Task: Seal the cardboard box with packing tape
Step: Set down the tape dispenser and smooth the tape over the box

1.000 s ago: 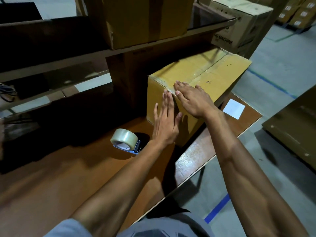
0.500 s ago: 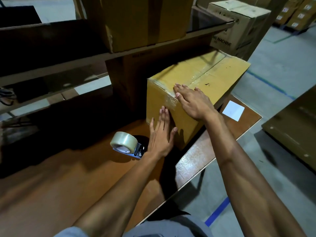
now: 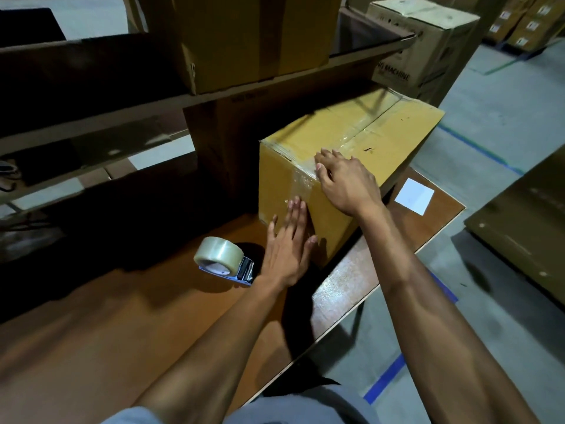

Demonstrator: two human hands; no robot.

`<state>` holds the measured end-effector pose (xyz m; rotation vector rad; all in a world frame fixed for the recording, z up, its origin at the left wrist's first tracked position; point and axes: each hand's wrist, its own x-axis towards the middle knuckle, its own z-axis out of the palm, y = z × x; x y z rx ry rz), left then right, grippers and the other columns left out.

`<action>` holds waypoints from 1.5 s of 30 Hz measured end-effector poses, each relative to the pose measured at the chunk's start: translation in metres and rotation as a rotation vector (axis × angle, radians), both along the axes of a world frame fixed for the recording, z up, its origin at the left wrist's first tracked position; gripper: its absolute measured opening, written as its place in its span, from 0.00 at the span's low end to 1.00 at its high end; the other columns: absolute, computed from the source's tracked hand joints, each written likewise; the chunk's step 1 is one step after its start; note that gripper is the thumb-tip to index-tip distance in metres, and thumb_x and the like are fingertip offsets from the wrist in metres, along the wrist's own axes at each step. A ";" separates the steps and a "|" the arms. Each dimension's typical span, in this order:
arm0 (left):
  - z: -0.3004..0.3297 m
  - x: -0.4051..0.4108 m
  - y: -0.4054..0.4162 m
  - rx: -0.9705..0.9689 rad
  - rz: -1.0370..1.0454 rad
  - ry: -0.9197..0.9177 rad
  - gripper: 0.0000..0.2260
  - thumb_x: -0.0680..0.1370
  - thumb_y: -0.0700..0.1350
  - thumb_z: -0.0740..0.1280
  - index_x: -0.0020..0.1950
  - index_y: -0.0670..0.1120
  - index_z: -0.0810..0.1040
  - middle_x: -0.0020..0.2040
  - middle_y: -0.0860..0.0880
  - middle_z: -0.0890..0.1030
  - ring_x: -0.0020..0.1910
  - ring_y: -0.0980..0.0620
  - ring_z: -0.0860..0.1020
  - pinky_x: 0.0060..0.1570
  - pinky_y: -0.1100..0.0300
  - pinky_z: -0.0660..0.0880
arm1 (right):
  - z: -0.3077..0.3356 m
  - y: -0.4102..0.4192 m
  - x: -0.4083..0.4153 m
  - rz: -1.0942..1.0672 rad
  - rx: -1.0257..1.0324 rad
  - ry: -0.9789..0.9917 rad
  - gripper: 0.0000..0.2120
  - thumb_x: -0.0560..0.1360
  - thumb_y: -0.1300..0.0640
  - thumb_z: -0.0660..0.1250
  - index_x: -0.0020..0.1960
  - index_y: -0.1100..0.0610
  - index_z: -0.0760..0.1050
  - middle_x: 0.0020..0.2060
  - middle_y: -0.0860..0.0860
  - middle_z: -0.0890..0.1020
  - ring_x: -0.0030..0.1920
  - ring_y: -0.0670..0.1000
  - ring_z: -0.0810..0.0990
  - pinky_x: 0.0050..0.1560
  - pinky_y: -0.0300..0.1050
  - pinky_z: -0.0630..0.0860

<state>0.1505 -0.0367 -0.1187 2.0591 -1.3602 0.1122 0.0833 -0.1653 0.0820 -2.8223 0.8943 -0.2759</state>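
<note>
A yellow cardboard box [image 3: 351, 139] stands on the brown table [image 3: 107, 316], its flaps closed, with clear tape along the top seam and down the near face. My right hand [image 3: 345, 182] lies flat on the box's near top edge, over the tape. My left hand [image 3: 289, 243] presses flat, fingers together, against the lower part of the near face, on the tape strip. A tape dispenser with a clear roll [image 3: 221, 260] lies on the table just left of my left hand; neither hand holds it.
A shelf [image 3: 122, 108] with another cardboard box [image 3: 253, 41] runs above and behind the table. A white paper [image 3: 414, 195] lies on the table's right end. More boxes [image 3: 428, 44] stand on the floor at right, beside a dark pallet-like board [image 3: 526, 221].
My left hand has slid down the near face of the box, from near the top edge to the lower part. My right hand has stayed on the top edge.
</note>
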 end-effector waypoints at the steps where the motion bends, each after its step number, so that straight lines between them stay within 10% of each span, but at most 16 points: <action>1: -0.005 0.000 0.005 0.019 -0.011 -0.007 0.33 0.90 0.60 0.48 0.90 0.47 0.40 0.90 0.50 0.40 0.89 0.52 0.43 0.85 0.35 0.48 | 0.001 0.000 0.000 0.000 -0.003 0.000 0.24 0.88 0.47 0.50 0.79 0.52 0.72 0.82 0.49 0.69 0.82 0.54 0.66 0.82 0.59 0.61; 35: 0.030 -0.009 -0.016 -0.036 0.067 0.130 0.35 0.89 0.62 0.47 0.88 0.48 0.33 0.89 0.49 0.34 0.89 0.51 0.38 0.85 0.37 0.47 | -0.006 -0.006 0.003 -0.060 -0.013 0.072 0.29 0.87 0.43 0.47 0.84 0.53 0.62 0.85 0.50 0.62 0.85 0.56 0.58 0.85 0.63 0.53; 45: 0.061 0.026 -0.003 -0.146 0.178 -0.008 0.26 0.89 0.54 0.56 0.88 0.54 0.57 0.90 0.53 0.52 0.89 0.50 0.53 0.80 0.41 0.56 | -0.009 0.001 -0.008 0.019 -0.174 -0.005 0.32 0.86 0.36 0.50 0.83 0.53 0.65 0.82 0.51 0.69 0.83 0.54 0.64 0.84 0.62 0.59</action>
